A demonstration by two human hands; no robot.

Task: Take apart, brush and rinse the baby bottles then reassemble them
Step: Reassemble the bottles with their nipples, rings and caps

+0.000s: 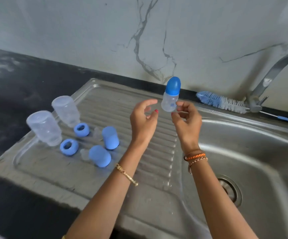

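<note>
A small clear baby bottle [169, 102] with a blue cap on top stands upright at the back of the steel drainboard [148, 169]. My right hand [187, 118] is beside it, and its curled fingertips reach the bottle's lower right side. Just left of the bottle is my left hand [144, 116], fingers loosely curled and holding nothing. On the drainboard's left lie two clear bottle bodies [44, 128] [65, 110], mouth down. Near them are two blue rings [69, 147] [81, 129], two blue caps [99, 156] [110, 138] and two clear teats [97, 131] [84, 153].
A blue-and-white bottle brush [221, 101] lies along the sink's back rim by the tap [267, 78]. The steel basin [269, 144] with its drain [229, 188] is on the right. Dark countertop [10, 94] lies to the left, and a marble wall rises behind.
</note>
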